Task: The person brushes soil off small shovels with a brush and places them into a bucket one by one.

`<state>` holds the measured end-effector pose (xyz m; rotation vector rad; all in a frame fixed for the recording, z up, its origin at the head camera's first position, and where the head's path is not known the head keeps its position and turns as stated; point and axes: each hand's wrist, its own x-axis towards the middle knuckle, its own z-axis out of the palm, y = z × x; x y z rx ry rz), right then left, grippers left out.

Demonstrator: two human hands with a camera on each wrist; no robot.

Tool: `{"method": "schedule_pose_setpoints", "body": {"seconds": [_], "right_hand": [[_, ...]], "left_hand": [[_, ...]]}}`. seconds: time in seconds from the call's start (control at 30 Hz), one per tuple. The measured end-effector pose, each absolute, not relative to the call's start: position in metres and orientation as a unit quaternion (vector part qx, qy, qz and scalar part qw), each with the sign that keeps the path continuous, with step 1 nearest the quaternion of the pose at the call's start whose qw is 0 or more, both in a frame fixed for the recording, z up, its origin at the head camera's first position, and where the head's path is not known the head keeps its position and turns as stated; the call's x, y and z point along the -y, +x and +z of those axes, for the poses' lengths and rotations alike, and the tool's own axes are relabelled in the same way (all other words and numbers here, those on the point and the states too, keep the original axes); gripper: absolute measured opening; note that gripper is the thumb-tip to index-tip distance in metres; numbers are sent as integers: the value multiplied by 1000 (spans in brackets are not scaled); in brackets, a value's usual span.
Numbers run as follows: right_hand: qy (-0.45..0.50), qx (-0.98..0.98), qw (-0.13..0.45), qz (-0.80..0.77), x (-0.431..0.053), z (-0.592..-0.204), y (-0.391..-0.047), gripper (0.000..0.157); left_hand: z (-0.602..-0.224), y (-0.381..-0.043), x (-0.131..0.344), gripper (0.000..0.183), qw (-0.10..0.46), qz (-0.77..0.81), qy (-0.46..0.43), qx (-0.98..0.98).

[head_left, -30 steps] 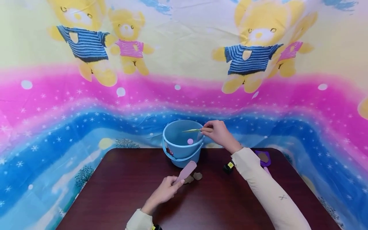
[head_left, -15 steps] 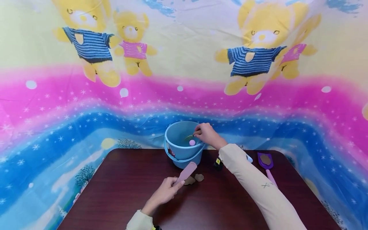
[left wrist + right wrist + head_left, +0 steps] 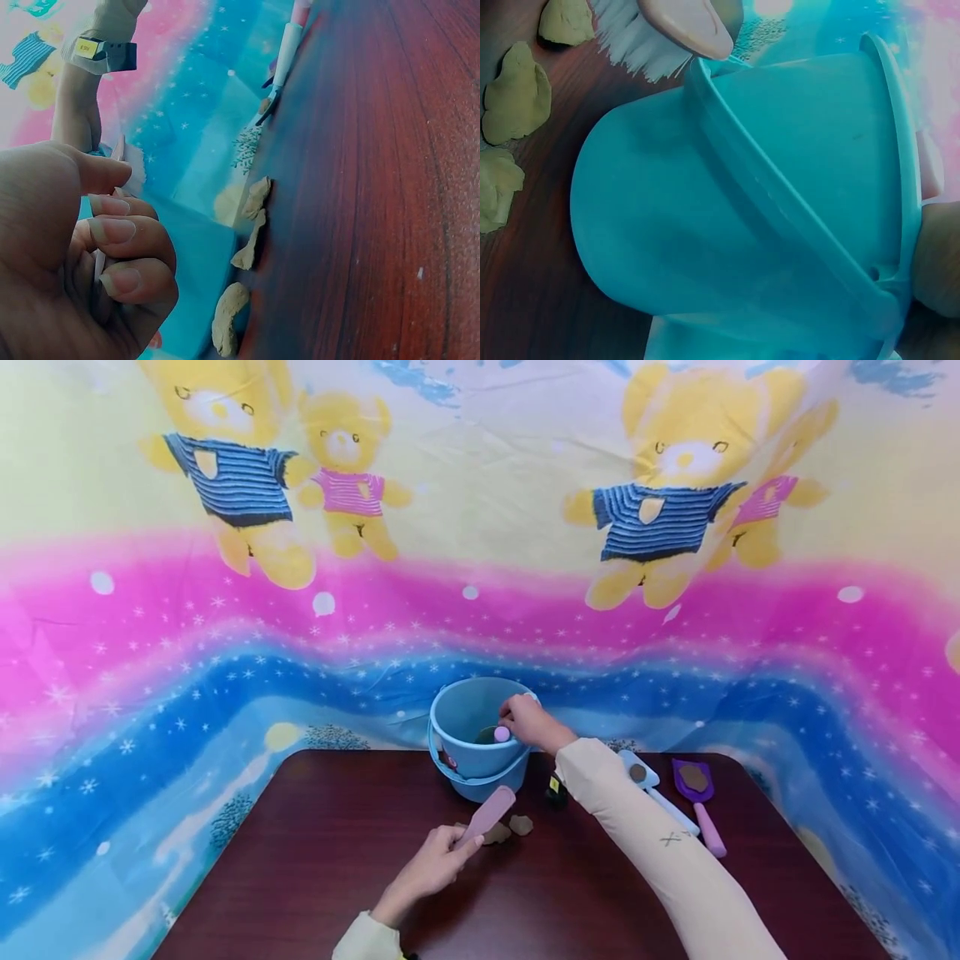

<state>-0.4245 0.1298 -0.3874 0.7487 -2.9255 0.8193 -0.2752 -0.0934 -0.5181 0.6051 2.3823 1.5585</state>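
Note:
My left hand grips a pink-backed brush, held up at a slant in front of the light-blue bucket. White bristles show on the brush in the right wrist view. In the left wrist view, fingers curl round its thin handle. My right hand reaches over the bucket's right rim, fingertips pinched together inside. A flat yellow-green piece shows at those fingertips, partly hidden. Beside it at the near rim is a round lilac knob.
Several brown, clay-like lumps lie on the dark red table before the bucket. To the right lie a blue shovel with a brown bit on it and a purple shovel with a pink handle. A printed cloth hangs behind.
My right hand has moved left and down into the bucket with the yellow-green piece. Both shovels have come into fuller view from behind the sleeve. My left hand with the brush stays nearly still.

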Motion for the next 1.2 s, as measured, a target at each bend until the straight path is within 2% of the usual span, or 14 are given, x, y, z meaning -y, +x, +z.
{"method": "schedule_pose_setpoints", "body": {"seconds": [0.27,0.4,0.53,0.83,0.97,1.07,1.2], "right_hand": [[219,947,-2,235,-129,-390,-428,18],[220,945,-3,243,-131,-391,-427,19],[233,931,34,278,-137,-390,-425,18],[221,874,219,372,-172,-381,-413,16],[196,859,272,386,-201,-385,-408,14],[175,856,282,396,-225,-396,-403,14],[140,875,245,394,-257,-421,-394,17]], "left_hand": [[-519,-274,92,42,115,533,205,-813],[-517,-273,93,40,111,531,202,-815],[-514,-273,94,41,111,534,202,-814],[-510,-276,90,43,117,533,208,-812],[-510,-276,88,43,117,530,211,-813],[-511,-276,87,44,116,528,212,-814],[-511,-276,85,44,118,529,211,-814]]}}
